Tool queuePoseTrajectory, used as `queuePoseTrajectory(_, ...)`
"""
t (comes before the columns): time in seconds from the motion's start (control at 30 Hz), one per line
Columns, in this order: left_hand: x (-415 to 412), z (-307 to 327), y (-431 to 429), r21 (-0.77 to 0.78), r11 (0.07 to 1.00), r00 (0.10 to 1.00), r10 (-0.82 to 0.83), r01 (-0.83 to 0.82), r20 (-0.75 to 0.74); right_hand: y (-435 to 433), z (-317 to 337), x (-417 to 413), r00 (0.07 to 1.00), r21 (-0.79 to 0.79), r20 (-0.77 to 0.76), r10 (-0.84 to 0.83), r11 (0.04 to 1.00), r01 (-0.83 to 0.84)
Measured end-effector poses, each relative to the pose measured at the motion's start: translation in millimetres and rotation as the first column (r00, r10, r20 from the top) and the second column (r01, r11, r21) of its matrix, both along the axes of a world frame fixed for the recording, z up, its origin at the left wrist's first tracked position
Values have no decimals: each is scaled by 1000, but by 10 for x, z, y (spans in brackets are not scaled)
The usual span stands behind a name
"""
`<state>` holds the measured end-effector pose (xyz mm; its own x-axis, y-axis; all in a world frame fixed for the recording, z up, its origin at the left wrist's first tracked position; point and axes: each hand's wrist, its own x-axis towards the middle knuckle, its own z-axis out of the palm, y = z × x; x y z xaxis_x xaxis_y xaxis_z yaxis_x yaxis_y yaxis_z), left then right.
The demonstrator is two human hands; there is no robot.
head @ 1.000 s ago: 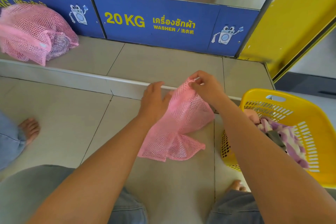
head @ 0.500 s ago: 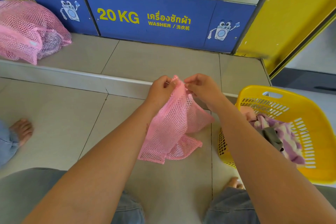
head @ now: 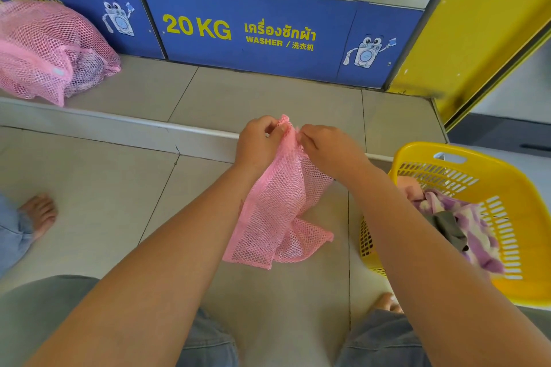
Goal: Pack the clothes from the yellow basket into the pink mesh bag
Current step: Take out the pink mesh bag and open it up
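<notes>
Both hands, left hand (head: 258, 144) and right hand (head: 329, 148), pinch the top edge of the pink mesh bag (head: 277, 205), which hangs limp above the floor tiles (head: 89, 202). The yellow basket (head: 504, 188) beside the right arm holds clothes (head: 459, 217).

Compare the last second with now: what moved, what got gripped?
The left hand, which lay flat against the pink mesh bag a second ago, came up and pinched its top edge opposite the right hand; both now hold the bag's top, fingers close together. The bag hangs narrower, its lower end on the floor. Unchanged: the clothes in the yellow basket, and the filled pink bag on the step.
</notes>
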<state>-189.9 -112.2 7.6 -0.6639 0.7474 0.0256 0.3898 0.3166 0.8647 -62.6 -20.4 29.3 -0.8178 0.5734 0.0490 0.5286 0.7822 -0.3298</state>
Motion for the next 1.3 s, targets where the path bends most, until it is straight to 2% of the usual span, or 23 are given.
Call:
queuePoseTrajectory(0.1, -4, -5, -7, -5, 1000, 1000, -23, 23, -20, -42, 25, -30, 998, -61, 22, -61, 996, 62)
queuePoseTrajectory(0.4, 0, 8, -58, -9, 1000, 1000, -25, 26, 11, -15, -18, -44, 985, -247, -99, -143, 962, 115)
queuePoseTrajectory(0.47, -17, 0, -45, -44, 999, 1000, 19, -20, -19, 0, -19, -42, 972, -222, -170, -161, 967, 122)
queuePoseTrajectory(0.57, -40, 7, -64, -39, 996, 996, 81, -82, -22, 36, -28, -29, 953, -87, -271, -134, 990, 114)
queuePoseTrajectory(0.67, -78, 53, -18, -14, 995, 991, -101, 100, -93, 49, -22, -6, 951, 11, -309, -15, 1000, 20)
queuePoseTrajectory(0.73, -81, 99, 48, -54, 977, 972, -212, 207, -104, 65, -32, 2, 953, 42, -300, 29, 999, -17)
queuePoseTrajectory(0.8, -72, 173, 87, -123, 966, 964, -243, 229, -113, 86, -50, 7, 960, 60, -279, 35, 998, -19)
queuePoseTrajectory(0.9, -97, 238, 121, -247, 957, 974, -189, 155, -122, 121, -86, 25, 957, 115, -288, 27, 993, 7)
queuePoseTrajectory(1.0, -107, 278, 113, -338, 926, 981, -190, 168, -34, 108, -59, 37, 951, 117, -308, 24, 993, 13)
queuePoseTrajectory(1.1, -72, 295, 79, -238, 946, 969, -187, 221, 159, 69, -20, 28, 957, 130, -291, 17, 991, 22)
queuePoseTrajectory(1.2, -51, 337, 53, -64, 993, 964, -75, 94, 253, 1, -18, 29, 952, 190, -304, 21, 981, 40)
queuePoseTrajectory(1.3, -57, 350, 126, 20, 999, 962, 26, -33, 273, -100, -97, 35, 950, 241, -307, 57, 970, 19)
